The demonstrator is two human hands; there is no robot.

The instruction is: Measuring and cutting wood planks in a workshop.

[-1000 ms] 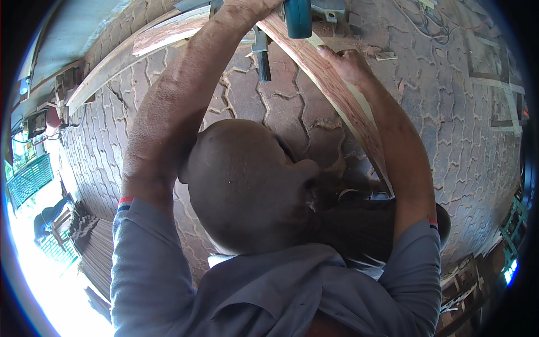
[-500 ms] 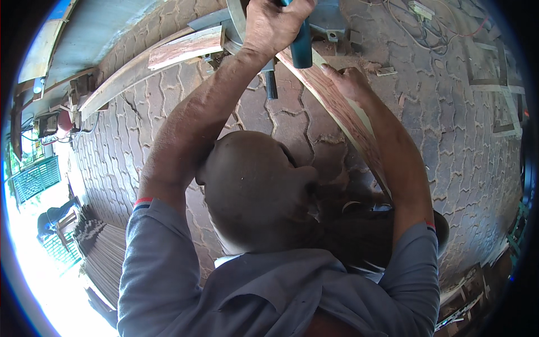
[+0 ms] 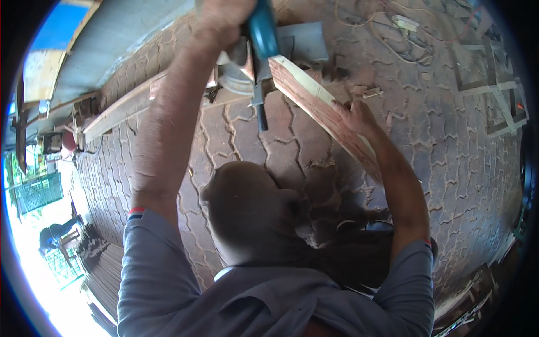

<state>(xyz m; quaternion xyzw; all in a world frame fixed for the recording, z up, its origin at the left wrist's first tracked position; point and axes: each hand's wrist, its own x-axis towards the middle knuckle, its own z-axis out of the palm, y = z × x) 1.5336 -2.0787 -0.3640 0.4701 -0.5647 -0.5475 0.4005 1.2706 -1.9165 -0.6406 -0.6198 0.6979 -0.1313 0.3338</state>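
Observation:
At the top edge my left hand (image 3: 227, 17) is closed around the handle of a mitre saw; its fingers are partly cut off and smeared by motion. The saw's teal motor housing (image 3: 264, 32) sits just right of that hand. Below it, the saw's grey base (image 3: 236, 80) rests low on the paving, with a black handle sticking out toward me. My right hand (image 3: 356, 119) grips a wooden board (image 3: 314, 98) by its edge, thumb on top. The board is pale with reddish streaks and slants from beneath the housing down toward my right forearm.
A long timber rail (image 3: 120, 118) extends left from the saw, partly behind my left forearm. Cables (image 3: 412, 48) lie at the upper right near a wooden frame (image 3: 497, 92). Stacked strips (image 3: 104, 258) stand at lower left, near another person (image 3: 55, 235).
My left hand and the teal housing have shifted up and left in view. The board's far end, formerly overlapped by the housing, now shows. My right hand still holds the board, slightly lower.

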